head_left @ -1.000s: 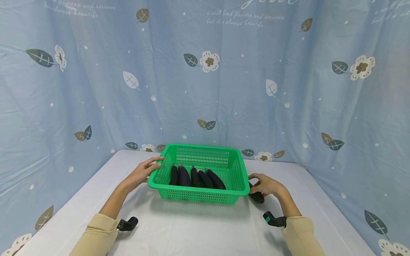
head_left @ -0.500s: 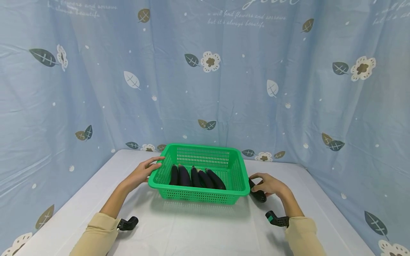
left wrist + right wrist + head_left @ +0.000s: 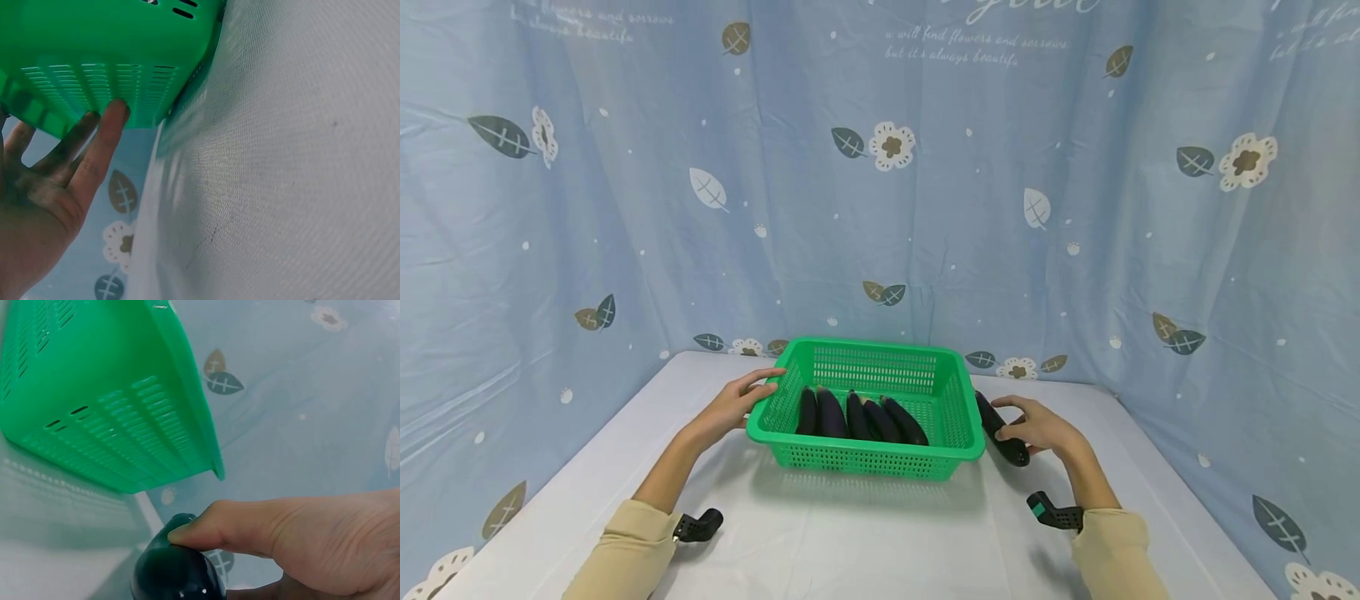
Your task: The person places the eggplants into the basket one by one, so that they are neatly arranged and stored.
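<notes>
A green plastic basket point(image 3: 865, 457) with slotted walls stands on the table, several dark purple eggplants point(image 3: 831, 414) lying side by side in it. My left hand point(image 3: 730, 410) holds the basket's left end, with fingers over the rim. In the left wrist view, two fingertips meet the outer wall under that rim. Just outside the right end, my right hand point(image 3: 1037, 425) grips another eggplant point(image 3: 1017, 452), thumb on its upper side. Its narrow end points to the back, close beside the basket. The right wrist view shows the thumb pressed on the glossy skin.
A white cloth covers the table point(image 3: 850, 542). Blue curtain point(image 3: 880, 208) printed with leaves and flowers hangs behind and along both sides. Each wrist wears a black camera mount point(image 3: 1056, 512).
My right hand has moved slightly right, away from the basket, with the eggplant in its grip. More of that eggplant now shows beside the basket. The left hand and basket stay put.
</notes>
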Demonstrator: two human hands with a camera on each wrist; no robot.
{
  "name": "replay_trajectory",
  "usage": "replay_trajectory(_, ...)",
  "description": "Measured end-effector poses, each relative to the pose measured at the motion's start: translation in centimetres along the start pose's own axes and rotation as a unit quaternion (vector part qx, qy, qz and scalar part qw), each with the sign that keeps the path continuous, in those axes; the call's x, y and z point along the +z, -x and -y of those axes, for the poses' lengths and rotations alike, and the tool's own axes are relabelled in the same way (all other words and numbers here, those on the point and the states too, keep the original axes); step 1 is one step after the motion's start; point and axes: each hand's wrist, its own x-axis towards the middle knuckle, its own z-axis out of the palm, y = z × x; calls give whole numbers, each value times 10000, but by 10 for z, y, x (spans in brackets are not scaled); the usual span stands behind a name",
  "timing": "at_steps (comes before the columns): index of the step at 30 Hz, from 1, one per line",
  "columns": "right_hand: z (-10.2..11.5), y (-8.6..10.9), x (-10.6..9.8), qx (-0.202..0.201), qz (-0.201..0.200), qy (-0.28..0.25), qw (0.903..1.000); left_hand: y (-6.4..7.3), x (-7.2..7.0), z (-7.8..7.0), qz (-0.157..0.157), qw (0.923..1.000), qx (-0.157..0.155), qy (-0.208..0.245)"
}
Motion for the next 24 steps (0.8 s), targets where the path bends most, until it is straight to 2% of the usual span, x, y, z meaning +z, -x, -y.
replay_trajectory(10,3,3,-5,-63,-202,1,9998,-2,-1,0,-3,10000,42,-48)
replay_trajectory(24,23,10,-25,-359,-20,164,9992,-1,-1,1,20,10000,12,1)
